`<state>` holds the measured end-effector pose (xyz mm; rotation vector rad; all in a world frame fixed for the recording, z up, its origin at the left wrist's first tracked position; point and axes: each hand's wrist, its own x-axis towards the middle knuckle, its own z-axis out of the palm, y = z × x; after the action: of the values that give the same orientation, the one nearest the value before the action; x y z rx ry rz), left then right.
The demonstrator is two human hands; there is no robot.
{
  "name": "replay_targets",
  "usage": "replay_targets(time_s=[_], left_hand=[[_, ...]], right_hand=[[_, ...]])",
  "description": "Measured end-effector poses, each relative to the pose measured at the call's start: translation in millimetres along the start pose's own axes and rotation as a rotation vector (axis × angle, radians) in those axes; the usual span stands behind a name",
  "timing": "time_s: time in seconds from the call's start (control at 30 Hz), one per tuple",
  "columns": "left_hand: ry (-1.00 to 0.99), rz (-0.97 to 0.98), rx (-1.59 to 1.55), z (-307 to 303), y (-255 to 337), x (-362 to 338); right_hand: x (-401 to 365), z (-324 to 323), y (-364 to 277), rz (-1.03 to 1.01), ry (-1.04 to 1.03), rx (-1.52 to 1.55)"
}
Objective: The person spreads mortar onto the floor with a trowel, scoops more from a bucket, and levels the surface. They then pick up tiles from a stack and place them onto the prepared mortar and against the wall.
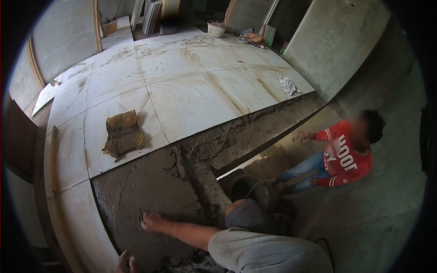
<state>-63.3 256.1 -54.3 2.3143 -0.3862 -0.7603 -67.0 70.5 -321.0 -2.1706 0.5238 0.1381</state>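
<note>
My right hand (153,223) reaches across a bed of wet grey mortar (154,186), its fingers curled. Whatever they grip is dark and mortar-coloured, and I cannot make it out. My left hand (126,263) shows at the bottom edge, partly cut off, with its fingers apart and nothing visible in them. It is beside the white floor tile (77,214) that borders the mortar on the left. A yellow sponge-like pad (123,133), smeared with mortar, lies on the tiles beyond the mortar bed.
A person in a red top (348,154) stands at right, near a dark bucket (249,187). A long straight bar (53,164) lies along the left tiles. A crumpled white cloth (287,85) and a pale bucket (216,29) are farther back. A trench edge (268,144) crosses the middle.
</note>
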Motion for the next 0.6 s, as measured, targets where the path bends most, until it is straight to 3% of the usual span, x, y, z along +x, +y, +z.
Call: replay_targets(time_s=[0.07, 0.13, 0.17, 0.23, 0.33, 0.37, 0.43, 0.53, 0.57, 0.6], left_hand=[[0.027, 0.119, 0.106, 3, 9, 4], [-0.058, 0.0, 0.074, 9, 23, 11], [-0.06, 0.018, 0.075, 15, 29, 13], [0.0, 0.149, 0.054, 29, 38, 21], [-0.061, 0.144, 0.053, 46, 71, 30], [0.064, 0.374, -0.081, 65, 41, 52], [0.1, 0.355, 0.006, 74, 73, 51], [-0.009, 0.331, -0.317, 95, 101, 62], [-0.078, 0.419, -0.431, 109, 113, 67], [-0.15, 0.507, -0.548, 122, 131, 68]], right_hand=[[-23, 6, -12, -0.058, -0.081, -0.012], [-37, -13, -25, -0.009, -0.256, 0.045], [-42, -26, -30, -0.007, -0.239, 0.041], [-49, -64, -46, -0.326, -0.425, -0.158], [-39, -110, -59, -0.388, -0.485, -0.347], [-30, -117, -64, -0.447, -0.507, -0.457], [3, -125, -45, -0.328, -0.486, -0.513], [-29, -214, -55, -0.152, -0.379, -0.631], [-46, -243, -62, -0.085, -0.346, -0.651], [-59, -257, -40, -0.174, -0.187, -0.462]])
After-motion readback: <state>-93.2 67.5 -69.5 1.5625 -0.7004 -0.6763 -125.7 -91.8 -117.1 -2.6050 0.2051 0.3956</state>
